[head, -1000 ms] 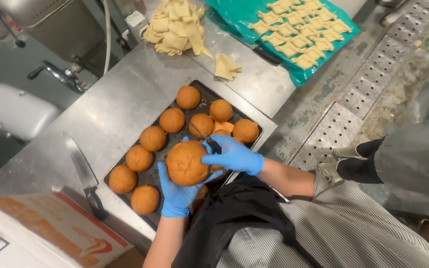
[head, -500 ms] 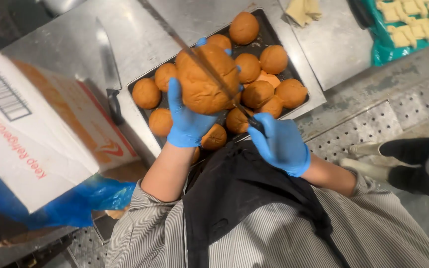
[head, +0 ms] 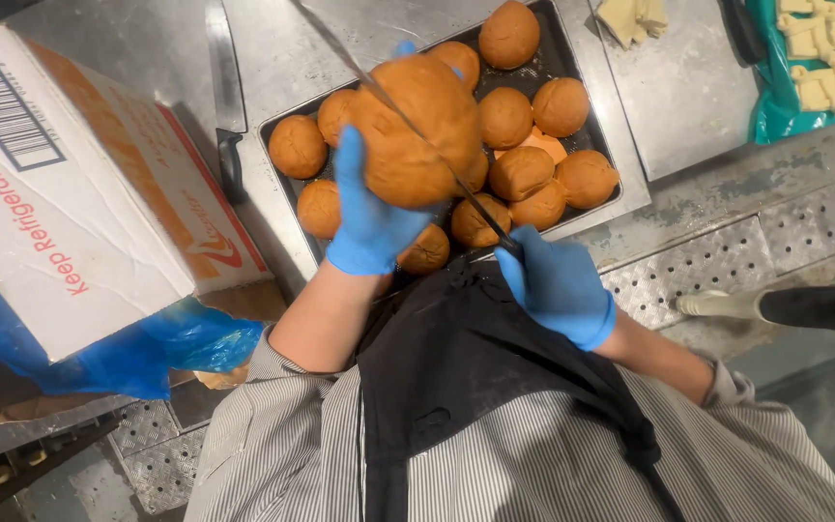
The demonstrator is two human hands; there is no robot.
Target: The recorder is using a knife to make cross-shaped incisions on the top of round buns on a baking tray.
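- Right above the tray (head: pixel 273 124), the left hand (head: pixel 371 215) in a blue glove is holding up one big round orange-brown bun (head: pixel 416 128). The fingers are wrapped around its lower left side, and a fingertip pokes out over the top.
- The right hand (head: pixel 558 287), also in a blue glove, is closed around the handle of a long thin knife (head: pixel 408 124). It sits lower and to the right of the bun, close to the black apron (head: pixel 466 367).
- The knife blade runs diagonally from that hand up and to the left, straight across the bun. Can't really tell how deep it goes into it, it just looks laid over or into the surface.
- So the two hands are apart, one clamped on the bun and one on the knife handle.
- Under and behind the lifted bun, the dark tray is full of smaller buns (head: pixel 520 172) of the same colour, packed close and mostly touching each other.
- Just left of the left hand, a second knife (head: pixel 225 92) lies flat on the metal desk (head: pixel 147 48), right beside the tray edge.
- Further left there's a white and orange cardboard box (head: pixel 70 193), with blue plastic (head: pixel 157 343) bunched up below it.
- Far off past the right hand, at the top right corner, there's a teal tray (head: pixel 775 106) with pale dough-like pieces (head: pixel 828 58), plus a few more pale pieces (head: pixel 633 16) on the desk.
- A shoe (head: pixel 722 304) shows on the perforated metal floor to the right of the right hand.
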